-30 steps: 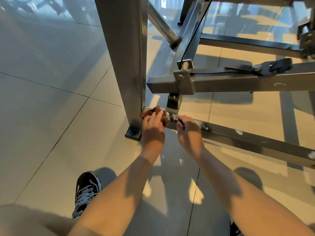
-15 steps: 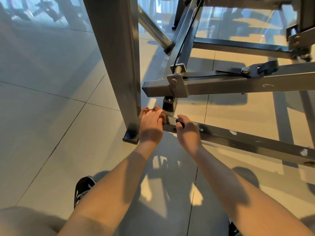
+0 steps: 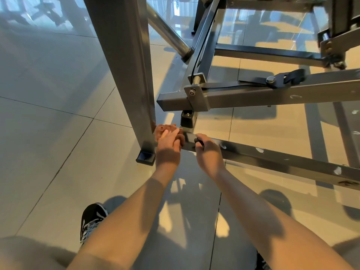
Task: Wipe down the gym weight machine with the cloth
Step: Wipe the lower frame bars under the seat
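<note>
Where the upright post (image 3: 124, 75) meets the low rail (image 3: 282, 161) of the weight machine (image 3: 253, 98), one brown cloth (image 3: 163, 128) is pressed down by the left hand (image 3: 168, 146), fingers straight and flat on it. The rail's near edge is gripped just beside it by the right hand (image 3: 209, 154), fingers curled.

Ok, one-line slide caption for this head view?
Left hand presses a brown cloth onto the weight machine's grey steel base bar; right hand grips the bar.
</note>
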`<act>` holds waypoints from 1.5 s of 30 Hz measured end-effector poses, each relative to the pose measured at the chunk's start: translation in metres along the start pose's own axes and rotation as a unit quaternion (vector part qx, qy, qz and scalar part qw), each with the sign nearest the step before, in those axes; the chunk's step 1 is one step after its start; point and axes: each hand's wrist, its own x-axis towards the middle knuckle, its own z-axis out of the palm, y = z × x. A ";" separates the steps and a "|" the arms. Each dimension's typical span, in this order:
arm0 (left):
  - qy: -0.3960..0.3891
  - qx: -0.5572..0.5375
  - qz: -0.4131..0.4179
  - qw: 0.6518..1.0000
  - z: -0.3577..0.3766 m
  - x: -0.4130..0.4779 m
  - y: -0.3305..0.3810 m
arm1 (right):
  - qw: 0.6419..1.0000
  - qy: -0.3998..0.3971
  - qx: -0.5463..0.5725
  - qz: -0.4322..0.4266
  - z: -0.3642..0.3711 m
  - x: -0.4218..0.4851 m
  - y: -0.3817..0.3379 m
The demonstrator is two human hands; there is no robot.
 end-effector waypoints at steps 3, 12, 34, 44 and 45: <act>-0.074 0.106 0.057 0.990 0.017 -0.010 0.023 | 0.998 0.008 0.056 0.009 -0.005 -0.001 0.000; 0.011 0.008 0.021 1.000 -0.024 0.012 -0.016 | 1.000 -0.013 0.011 0.019 -0.002 0.001 0.003; -0.092 0.099 0.096 0.986 0.001 0.012 0.028 | 0.999 0.003 0.040 -0.005 -0.004 -0.003 0.004; 0.015 0.079 0.069 0.994 -0.034 -0.002 -0.036 | 1.000 0.006 0.027 0.013 0.004 -0.005 0.006; 0.012 0.050 0.031 0.998 -0.029 -0.004 -0.028 | 1.000 0.003 0.023 0.004 0.003 -0.006 0.008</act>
